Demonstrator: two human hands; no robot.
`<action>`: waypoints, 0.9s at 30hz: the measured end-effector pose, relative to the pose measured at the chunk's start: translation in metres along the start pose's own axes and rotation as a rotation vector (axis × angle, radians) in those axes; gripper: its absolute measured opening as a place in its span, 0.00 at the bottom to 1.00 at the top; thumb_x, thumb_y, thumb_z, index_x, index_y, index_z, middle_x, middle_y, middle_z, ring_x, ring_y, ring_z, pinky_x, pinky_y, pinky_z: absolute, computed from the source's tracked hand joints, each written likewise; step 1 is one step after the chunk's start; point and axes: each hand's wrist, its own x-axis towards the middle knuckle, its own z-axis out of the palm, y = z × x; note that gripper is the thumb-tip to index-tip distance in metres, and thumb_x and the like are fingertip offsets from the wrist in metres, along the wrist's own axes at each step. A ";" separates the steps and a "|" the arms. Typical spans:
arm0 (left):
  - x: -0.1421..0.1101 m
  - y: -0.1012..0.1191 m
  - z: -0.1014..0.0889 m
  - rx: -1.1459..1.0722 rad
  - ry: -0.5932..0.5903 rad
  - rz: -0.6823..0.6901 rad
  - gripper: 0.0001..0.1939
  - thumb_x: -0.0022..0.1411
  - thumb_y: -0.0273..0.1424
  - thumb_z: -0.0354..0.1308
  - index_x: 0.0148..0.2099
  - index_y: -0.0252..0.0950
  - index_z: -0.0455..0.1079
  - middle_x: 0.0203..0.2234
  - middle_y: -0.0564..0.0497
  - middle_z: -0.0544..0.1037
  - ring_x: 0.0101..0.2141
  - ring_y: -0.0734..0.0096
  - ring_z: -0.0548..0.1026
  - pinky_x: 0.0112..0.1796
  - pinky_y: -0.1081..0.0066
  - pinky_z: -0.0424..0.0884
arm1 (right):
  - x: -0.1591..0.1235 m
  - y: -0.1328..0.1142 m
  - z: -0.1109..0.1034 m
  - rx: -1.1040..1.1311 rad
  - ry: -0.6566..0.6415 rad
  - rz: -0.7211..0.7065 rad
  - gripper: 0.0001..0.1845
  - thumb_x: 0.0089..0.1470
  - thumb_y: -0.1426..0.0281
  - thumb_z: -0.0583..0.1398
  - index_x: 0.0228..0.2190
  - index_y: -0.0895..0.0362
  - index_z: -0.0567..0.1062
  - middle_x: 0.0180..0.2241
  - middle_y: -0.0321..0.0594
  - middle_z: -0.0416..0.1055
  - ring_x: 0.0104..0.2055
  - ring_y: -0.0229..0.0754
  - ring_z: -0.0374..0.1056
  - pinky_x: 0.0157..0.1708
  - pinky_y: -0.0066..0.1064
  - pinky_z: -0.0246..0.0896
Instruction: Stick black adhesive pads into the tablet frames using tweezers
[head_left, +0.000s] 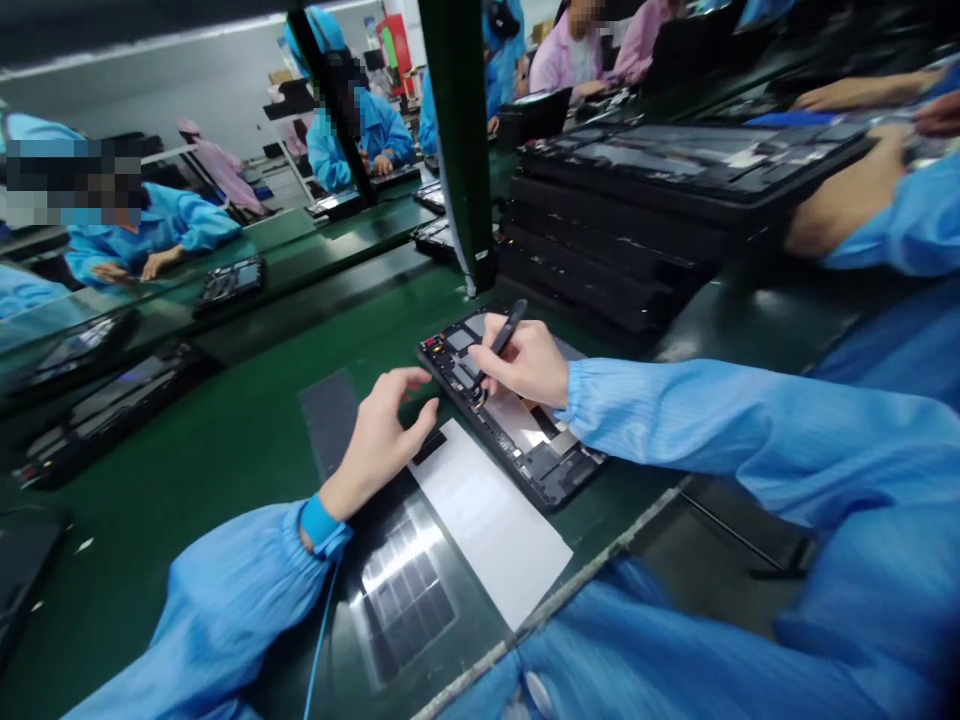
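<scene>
In the head view, my right hand (527, 362) is closed pen-fashion on a black plastic spudger (507, 330), thumb and fingers together around its shaft. Its tip angles down out of the grip into an opened tablet (541, 470). The tablet lies directly under and just ahead of that grip, its black frame and exposed boards facing up, on a white paper sheet (487, 525). My fingers hide the tip, so I cannot tell exactly which part it meets.

My left hand (382, 445) is apart and loosely curled, just left of the tablet. I cannot tell whether its fingertips touch anything. A blue wrist strap (321, 525) circles that wrist, with a thin blue cord (321, 640) running down from it.

For this kind of fine work, I'd keep the grip low on the shaft, rest the heel of the hand on the frame and press lightly, so the tip can't skid onto neighbouring parts.

Beyond the grip stands a stack of black trays (600, 240), and left of it runs a green bench mat (225, 430). Nearer me, under the left wrist, lies a glossy black panel (405, 590). Co-workers in blue smocks (154, 225) sit across the bench, and another person's forearm (847, 195) reaches in at far right.
</scene>
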 end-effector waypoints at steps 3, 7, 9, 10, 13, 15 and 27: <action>-0.001 -0.002 0.014 -0.139 0.080 0.005 0.14 0.55 0.25 0.51 0.46 0.35 0.58 0.42 0.47 0.69 0.41 0.70 0.69 0.42 0.67 0.68 | -0.005 0.000 0.002 0.029 0.015 0.029 0.13 0.50 0.68 0.56 0.19 0.55 0.58 0.13 0.30 0.63 0.16 0.35 0.66 0.16 0.24 0.59; -0.006 -0.006 0.026 -0.212 0.035 0.031 0.15 0.54 0.24 0.51 0.45 0.35 0.56 0.44 0.45 0.69 0.45 0.68 0.68 0.45 0.66 0.66 | -0.007 -0.003 0.000 0.064 0.001 0.074 0.14 0.48 0.69 0.58 0.18 0.55 0.58 0.13 0.30 0.62 0.16 0.36 0.66 0.14 0.25 0.60; -0.007 -0.006 0.026 -0.221 0.022 0.042 0.15 0.54 0.24 0.51 0.45 0.36 0.56 0.45 0.44 0.69 0.46 0.67 0.68 0.46 0.65 0.66 | -0.006 -0.004 0.000 0.073 -0.022 0.091 0.14 0.48 0.69 0.59 0.18 0.55 0.58 0.14 0.31 0.63 0.16 0.36 0.65 0.14 0.25 0.60; -0.008 -0.006 0.025 -0.225 0.014 0.060 0.15 0.54 0.23 0.51 0.44 0.36 0.55 0.45 0.45 0.69 0.46 0.67 0.67 0.46 0.64 0.65 | -0.006 -0.004 0.000 0.075 -0.034 0.096 0.15 0.47 0.69 0.59 0.18 0.55 0.58 0.14 0.32 0.63 0.16 0.36 0.65 0.14 0.26 0.60; -0.009 -0.005 0.023 -0.230 -0.020 0.114 0.15 0.53 0.22 0.51 0.44 0.37 0.55 0.45 0.45 0.69 0.46 0.67 0.67 0.46 0.64 0.65 | -0.007 -0.004 0.001 0.082 -0.072 0.082 0.15 0.48 0.69 0.59 0.18 0.55 0.58 0.15 0.32 0.64 0.16 0.36 0.65 0.14 0.26 0.60; -0.009 -0.005 0.022 -0.242 -0.042 0.129 0.16 0.53 0.21 0.51 0.44 0.36 0.55 0.45 0.45 0.69 0.46 0.67 0.67 0.47 0.64 0.65 | -0.008 -0.003 0.001 0.083 -0.101 0.062 0.14 0.48 0.69 0.59 0.18 0.55 0.58 0.15 0.33 0.64 0.16 0.37 0.66 0.14 0.26 0.60; -0.009 -0.001 0.021 -0.228 -0.075 0.211 0.13 0.52 0.20 0.49 0.40 0.36 0.56 0.43 0.45 0.70 0.44 0.67 0.67 0.46 0.64 0.66 | -0.009 -0.002 0.000 -0.120 -0.108 -0.154 0.13 0.49 0.72 0.57 0.18 0.56 0.60 0.16 0.33 0.63 0.17 0.33 0.62 0.17 0.24 0.56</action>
